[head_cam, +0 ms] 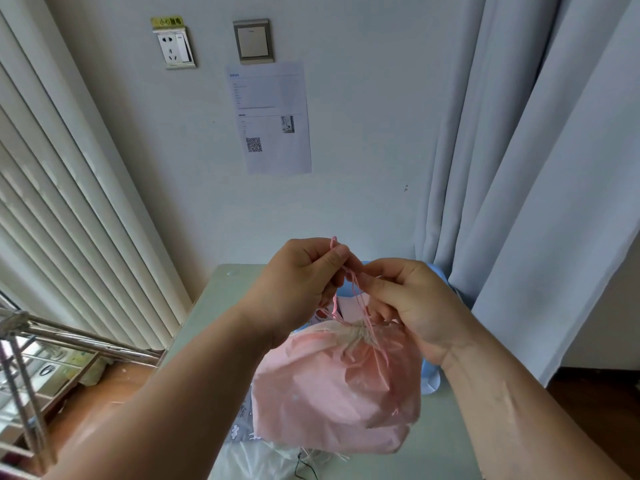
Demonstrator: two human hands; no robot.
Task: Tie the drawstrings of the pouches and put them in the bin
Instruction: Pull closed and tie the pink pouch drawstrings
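Note:
A pink fabric pouch hangs in the air above the table, its mouth gathered tight at the top. Thin pink drawstrings rise from the gathered neck. My left hand pinches one strand end between thumb and forefinger, raised above the pouch. My right hand holds the other strands close beside it, a little lower. Loose string ends dangle down the pouch's front. Behind the pouch a blue bin is mostly hidden, with pink fabric showing inside near its far edge.
A pale green table lies below. More pouches, one grey patterned, and clear plastic wrapping lie at its near edge. Grey curtains hang at the right, vertical blinds at the left, a metal rack lower left.

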